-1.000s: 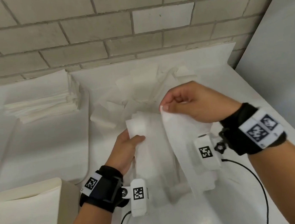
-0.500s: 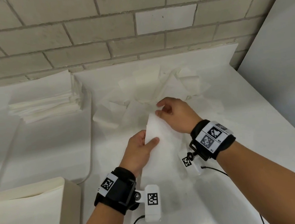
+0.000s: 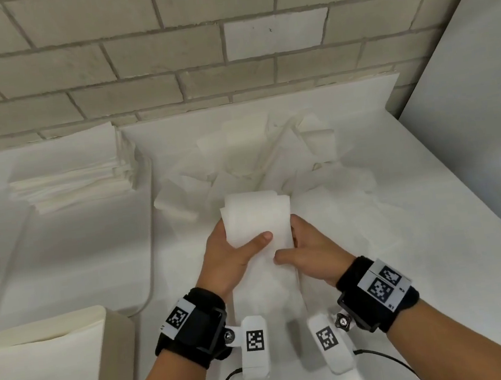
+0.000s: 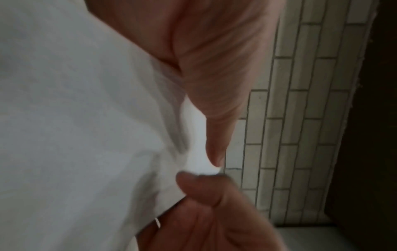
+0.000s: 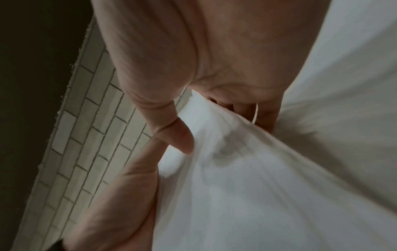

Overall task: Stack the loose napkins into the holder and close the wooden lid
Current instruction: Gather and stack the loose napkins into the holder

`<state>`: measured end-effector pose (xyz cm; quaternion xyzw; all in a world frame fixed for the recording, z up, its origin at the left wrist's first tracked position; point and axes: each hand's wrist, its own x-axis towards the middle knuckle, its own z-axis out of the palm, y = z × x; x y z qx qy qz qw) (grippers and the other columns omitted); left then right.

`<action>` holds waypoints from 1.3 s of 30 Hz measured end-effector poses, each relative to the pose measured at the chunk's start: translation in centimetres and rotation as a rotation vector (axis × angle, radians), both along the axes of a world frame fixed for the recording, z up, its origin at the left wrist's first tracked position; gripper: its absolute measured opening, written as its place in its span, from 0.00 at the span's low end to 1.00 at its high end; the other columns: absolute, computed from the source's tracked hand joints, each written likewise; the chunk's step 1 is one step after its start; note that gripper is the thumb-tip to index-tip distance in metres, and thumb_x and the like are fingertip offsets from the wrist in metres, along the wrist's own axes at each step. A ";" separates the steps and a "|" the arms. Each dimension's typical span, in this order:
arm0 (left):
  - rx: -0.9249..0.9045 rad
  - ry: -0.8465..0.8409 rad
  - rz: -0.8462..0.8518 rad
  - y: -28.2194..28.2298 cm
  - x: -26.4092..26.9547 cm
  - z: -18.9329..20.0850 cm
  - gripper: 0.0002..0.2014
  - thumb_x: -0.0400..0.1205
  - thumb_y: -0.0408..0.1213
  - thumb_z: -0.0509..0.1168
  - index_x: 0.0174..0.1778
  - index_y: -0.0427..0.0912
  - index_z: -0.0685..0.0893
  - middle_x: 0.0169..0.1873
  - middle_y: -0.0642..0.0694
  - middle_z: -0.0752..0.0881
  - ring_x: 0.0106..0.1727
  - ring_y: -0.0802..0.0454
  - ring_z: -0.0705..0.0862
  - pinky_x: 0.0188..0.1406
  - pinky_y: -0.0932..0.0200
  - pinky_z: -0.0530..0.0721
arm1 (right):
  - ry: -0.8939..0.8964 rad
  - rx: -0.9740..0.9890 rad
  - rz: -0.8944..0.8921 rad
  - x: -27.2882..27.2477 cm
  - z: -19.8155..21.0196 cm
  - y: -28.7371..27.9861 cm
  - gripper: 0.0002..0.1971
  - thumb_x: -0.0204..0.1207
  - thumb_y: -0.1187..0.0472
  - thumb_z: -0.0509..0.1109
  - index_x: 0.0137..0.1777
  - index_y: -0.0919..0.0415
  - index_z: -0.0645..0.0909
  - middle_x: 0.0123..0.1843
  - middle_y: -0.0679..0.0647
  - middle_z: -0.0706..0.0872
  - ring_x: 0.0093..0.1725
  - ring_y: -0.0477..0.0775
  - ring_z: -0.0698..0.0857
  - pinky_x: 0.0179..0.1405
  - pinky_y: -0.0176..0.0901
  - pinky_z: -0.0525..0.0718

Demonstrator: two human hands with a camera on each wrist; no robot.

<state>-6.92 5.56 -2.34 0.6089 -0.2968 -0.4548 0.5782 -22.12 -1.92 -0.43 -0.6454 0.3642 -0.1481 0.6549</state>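
Note:
A bundle of white napkins stands upright between my two hands over the white table. My left hand grips its left side, thumb across the front. On the right side my right hand grips it too, thumb on the front lower down. The left wrist view shows napkin filling the frame against my palm. In the right wrist view the napkins are pinched between my thumb and fingers. Loose crumpled napkins lie behind. The cream napkin holder sits at the lower left, partly filled.
A neat pile of folded napkins lies on a white tray at the left. A brick wall runs along the back and a grey panel closes the right side. Black cables trail near the front edge.
My right hand came down from pinching a raised napkin to the right side of the bundle. Both hands now hold the gathered napkins upright, closer to me.

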 end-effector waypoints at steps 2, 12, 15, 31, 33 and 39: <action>-0.040 -0.074 0.005 -0.1 -0.3 0.7 0.21 0.72 0.35 0.82 0.60 0.50 0.86 0.52 0.53 0.93 0.56 0.53 0.91 0.56 0.51 0.89 | -0.034 -0.046 0.040 0.5 -0.1 0.5 0.28 0.68 0.71 0.67 0.68 0.51 0.77 0.61 0.56 0.89 0.61 0.54 0.88 0.64 0.63 0.85; -0.336 -0.066 0.154 -0.4 0.1 6.4 0.20 0.68 0.36 0.81 0.56 0.46 0.88 0.52 0.50 0.93 0.57 0.52 0.91 0.55 0.51 0.89 | -0.126 -0.296 -0.126 1.6 1.4 -0.2 0.17 0.76 0.73 0.70 0.62 0.57 0.83 0.56 0.54 0.91 0.55 0.49 0.90 0.55 0.48 0.89; -0.338 -0.108 0.122 -0.4 -0.1 6.4 0.24 0.66 0.32 0.83 0.57 0.46 0.86 0.51 0.54 0.93 0.57 0.56 0.91 0.51 0.60 0.89 | -0.147 -0.312 -0.155 2.0 0.7 0.1 0.13 0.78 0.73 0.67 0.59 0.64 0.86 0.53 0.59 0.92 0.54 0.55 0.90 0.55 0.52 0.89; -0.283 -0.089 0.098 -1.8 0.5 5.5 0.25 0.66 0.27 0.83 0.58 0.40 0.86 0.53 0.45 0.92 0.56 0.50 0.91 0.48 0.58 0.90 | -0.011 -0.345 -0.154 1.6 -1.1 -1.5 0.14 0.76 0.61 0.75 0.62 0.56 0.85 0.55 0.49 0.91 0.55 0.45 0.89 0.57 0.44 0.87; -0.244 -0.090 0.104 -1.9 0.4 4.9 0.24 0.67 0.28 0.83 0.57 0.40 0.87 0.52 0.46 0.93 0.56 0.49 0.91 0.49 0.56 0.90 | 0.049 -0.330 -0.126 1.6 -1.9 -1.6 0.14 0.77 0.61 0.75 0.62 0.58 0.85 0.54 0.52 0.91 0.54 0.48 0.90 0.58 0.53 0.88; -0.353 -0.089 0.199 -1.7 3.0 7.1 0.17 0.68 0.30 0.81 0.50 0.38 0.85 0.45 0.46 0.92 0.48 0.49 0.91 0.48 0.54 0.90 | -0.047 -0.203 -0.163 0.0 -0.2 -2.7 0.07 0.77 0.62 0.76 0.54 0.54 0.89 0.52 0.47 0.93 0.52 0.47 0.92 0.57 0.45 0.88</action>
